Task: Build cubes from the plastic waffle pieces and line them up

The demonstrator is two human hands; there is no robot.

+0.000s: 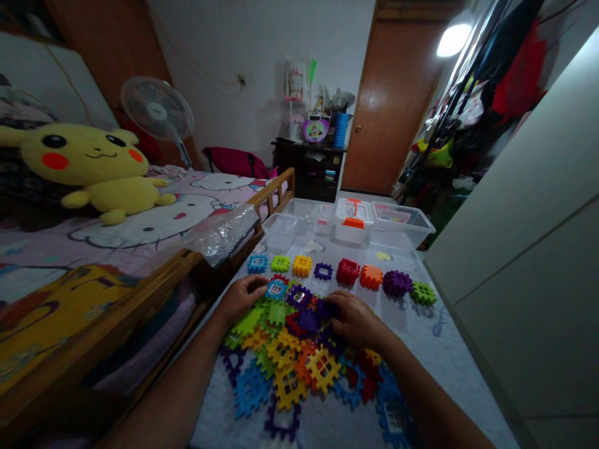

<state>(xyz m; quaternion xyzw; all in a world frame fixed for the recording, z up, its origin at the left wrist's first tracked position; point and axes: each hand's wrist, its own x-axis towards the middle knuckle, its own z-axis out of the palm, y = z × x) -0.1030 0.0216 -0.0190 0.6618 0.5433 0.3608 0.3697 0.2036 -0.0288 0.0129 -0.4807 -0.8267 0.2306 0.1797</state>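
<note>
My left hand (242, 297) rests at the left edge of a heap of toothed plastic building tiles, its fingers loosely bent and apart beside a light blue window tile (276, 289). My right hand (355, 317) reaches into the heap's right side, fingers curled on a dark purple tile (329, 308) that they partly hide. Another purple window tile (299, 297) lies between the hands. Nearer me are yellow window tiles (324, 369), a blue tile (251, 388) and green tiles (248, 323), overlapping one another.
Behind the heap runs a row of tile stacks sorted by colour, among them a red stack (347, 272) and a purple stack (397, 284). Clear plastic boxes (402, 234) stand at the table's far end. A wooden bed rail (187, 265) borders the left, a white cabinet (519, 249) the right.
</note>
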